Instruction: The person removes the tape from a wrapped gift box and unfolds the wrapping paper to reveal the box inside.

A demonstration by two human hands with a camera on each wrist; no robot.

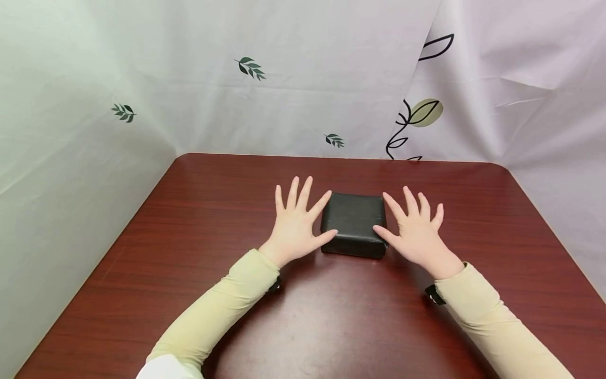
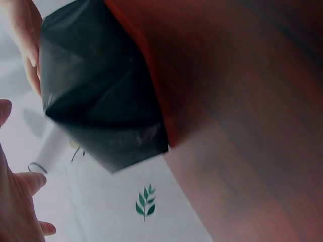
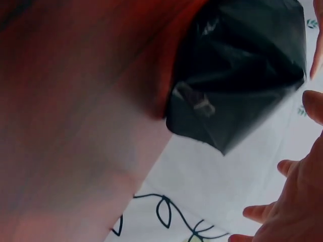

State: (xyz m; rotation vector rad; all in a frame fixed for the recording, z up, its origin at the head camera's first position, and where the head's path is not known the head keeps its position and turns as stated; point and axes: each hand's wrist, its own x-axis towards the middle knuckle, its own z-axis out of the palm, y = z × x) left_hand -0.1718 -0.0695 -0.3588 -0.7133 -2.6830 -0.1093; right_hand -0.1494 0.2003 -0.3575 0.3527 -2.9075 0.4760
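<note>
A square package [image 1: 356, 217] in black wrapping lies on the dark red wooden table, between the two hands. My left hand [image 1: 294, 227] is at its left side, fingers spread wide, with the thumb and index fingertip by its left edge. On the other side my right hand [image 1: 418, 234] is spread the same way, thumb and index fingertip by the right edge. Whether the fingertips touch the package or hover just over it, I cannot tell. In the wrist views, the folded ends of the black package [image 2: 101, 75] [image 3: 242, 70] show, with a piece of clear tape [image 3: 197, 100] on one.
The table [image 1: 303, 326] reaches back to a pale cloth [image 1: 199, 68] printed with leaves, which hangs behind it and along both sides. Long light sleeves [image 1: 222, 300] cover both forearms, and a dark strap [image 1: 434, 295] shows under the right wrist.
</note>
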